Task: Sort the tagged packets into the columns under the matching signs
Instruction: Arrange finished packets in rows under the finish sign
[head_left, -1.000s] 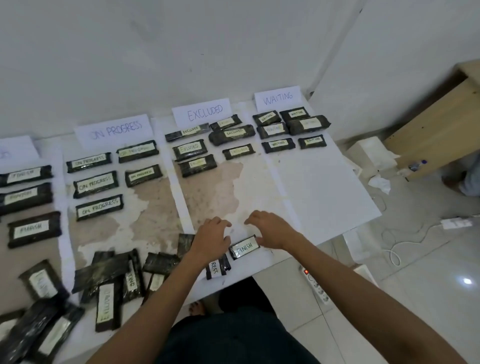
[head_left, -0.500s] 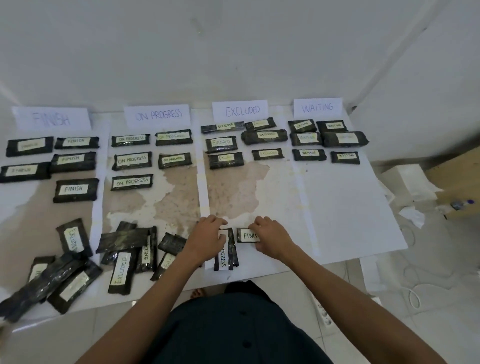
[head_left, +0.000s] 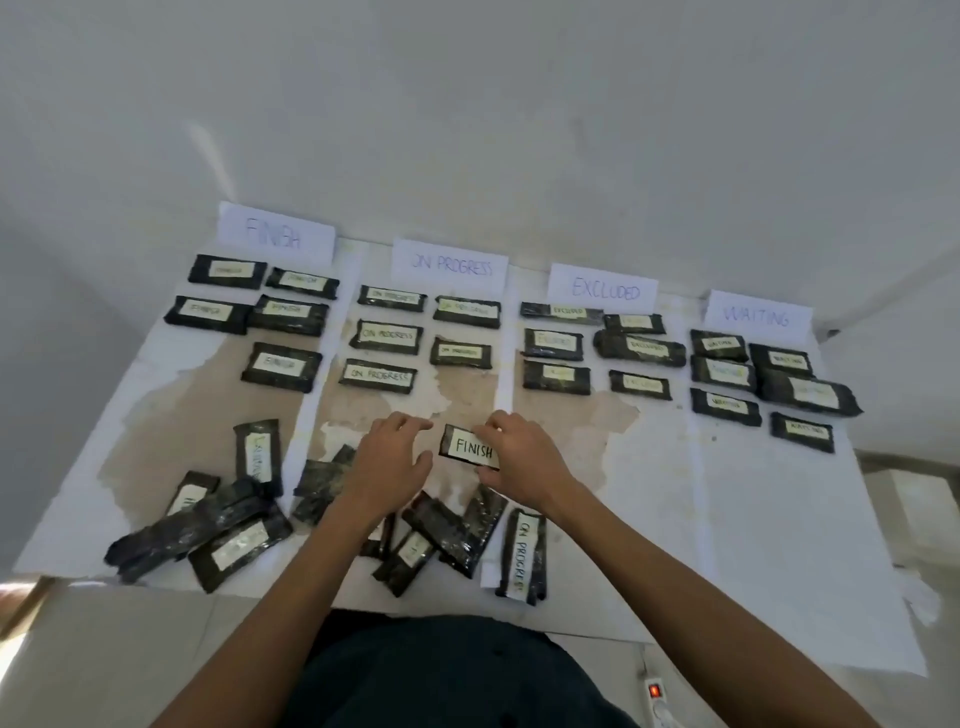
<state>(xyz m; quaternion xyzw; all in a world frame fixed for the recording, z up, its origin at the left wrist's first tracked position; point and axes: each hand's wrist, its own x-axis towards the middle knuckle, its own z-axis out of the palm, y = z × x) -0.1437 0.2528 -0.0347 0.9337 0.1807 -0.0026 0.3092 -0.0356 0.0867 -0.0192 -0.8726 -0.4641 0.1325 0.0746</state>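
Black FINISH-tagged packet (head_left: 470, 448), slightly tilted

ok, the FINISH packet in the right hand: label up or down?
Label up: FINISH packet shows its white tag, pinched by the right hand.

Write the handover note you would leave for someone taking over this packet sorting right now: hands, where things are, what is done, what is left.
Right hand pinches the FINISH packet at its right end, above the ON PROGRESS column.
Left hand open beside it, holding nothing.
Done: five packets under the FINISH sign, five under ON PROGRESS, six under EXCLUDED, six under WAITING.
Left: place the held packet under FINISH, then sort the unsorted pile at the near edge, including the ON PROGRESS packet.
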